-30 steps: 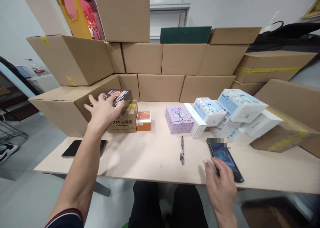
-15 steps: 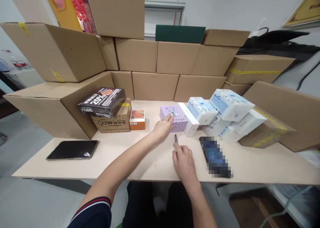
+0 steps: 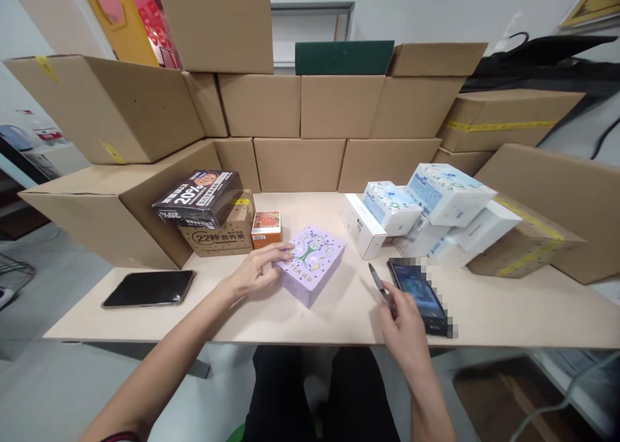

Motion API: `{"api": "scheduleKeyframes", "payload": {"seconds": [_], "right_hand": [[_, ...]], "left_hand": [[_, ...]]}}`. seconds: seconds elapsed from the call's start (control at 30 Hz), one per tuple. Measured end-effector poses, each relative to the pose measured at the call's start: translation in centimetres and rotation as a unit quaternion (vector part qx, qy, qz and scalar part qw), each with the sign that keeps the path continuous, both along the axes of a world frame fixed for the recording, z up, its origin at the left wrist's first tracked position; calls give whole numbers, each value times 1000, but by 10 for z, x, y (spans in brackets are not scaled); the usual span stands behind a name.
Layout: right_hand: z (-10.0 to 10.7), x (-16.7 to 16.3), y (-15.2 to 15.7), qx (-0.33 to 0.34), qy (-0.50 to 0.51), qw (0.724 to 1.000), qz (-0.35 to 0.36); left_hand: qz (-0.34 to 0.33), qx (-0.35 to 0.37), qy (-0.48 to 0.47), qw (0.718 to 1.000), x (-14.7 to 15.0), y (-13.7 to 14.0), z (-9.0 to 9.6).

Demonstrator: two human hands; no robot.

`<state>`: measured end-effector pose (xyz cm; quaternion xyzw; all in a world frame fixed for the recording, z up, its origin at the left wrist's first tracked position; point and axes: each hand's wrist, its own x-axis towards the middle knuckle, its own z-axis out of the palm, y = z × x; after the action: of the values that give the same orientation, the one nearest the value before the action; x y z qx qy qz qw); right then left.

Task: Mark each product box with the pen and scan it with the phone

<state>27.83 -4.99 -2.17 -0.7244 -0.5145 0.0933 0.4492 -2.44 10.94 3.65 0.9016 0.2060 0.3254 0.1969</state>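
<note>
A purple tea box (image 3: 312, 261) with a printed tree on its lid sits turned at an angle on the table. My left hand (image 3: 259, 269) grips its left corner, fingers over the lid; the thumb's contact is partly hidden. My right hand (image 3: 401, 313) is closed around a dark pen (image 3: 378, 282), whose tip points forward and left. Just right of that hand lies a phone (image 3: 421, 296) with a blurred screen. A narrow white box (image 3: 363, 225) stands beyond the pen.
Tissue packs (image 3: 450, 193) are piled at the right. An orange box (image 3: 266, 229), a brown carton (image 3: 223, 235) and a black box (image 3: 198, 196) stand at the left, behind a dark phone (image 3: 149, 289). Stacked cardboard boxes (image 3: 298, 164) wall the table's back.
My left hand has brought the purple tea box towards me and left, away from the white box, and turned it. My right hand has moved right with the pen.
</note>
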Motion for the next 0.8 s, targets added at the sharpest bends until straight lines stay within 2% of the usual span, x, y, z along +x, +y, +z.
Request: {"api": "scheduleKeyframes", "payload": {"seconds": [0.1,0.17,0.2,0.27,0.4,0.47,0.6,0.63,0.7,0.77,0.8], "right_hand": [[9,-12,26,1,130,991,22],[15,-19,46,7,162,986,43],[19,-22,56,12,163,985,50],[26,-27,73,18,156,985,65],[34,-32,87,9,145,984,107],[33,-31,86,5,140,985,99],[28,-27,79,20,140,989,49],[27,-26,77,26,142,989,40],[24,-28,74,31,145,988,39],[22,-32,73,24,147,987,53],[21,-33,72,19,147,987,60]], "left_hand": [[124,-62,-24,990,1,-17,-3],[248,-110,-18,962,5,-30,-5],[283,-129,-2,950,6,-36,-6],[291,-181,24,939,8,-43,-8],[234,-329,14,915,12,-40,-16],[225,-350,-2,909,18,-34,-17],[189,-312,-2,931,30,-21,0],[181,-280,-4,943,33,-17,6],[173,-160,-2,972,38,-8,16],[170,-57,3,984,41,-1,20],[172,-30,3,985,42,2,18]]}}
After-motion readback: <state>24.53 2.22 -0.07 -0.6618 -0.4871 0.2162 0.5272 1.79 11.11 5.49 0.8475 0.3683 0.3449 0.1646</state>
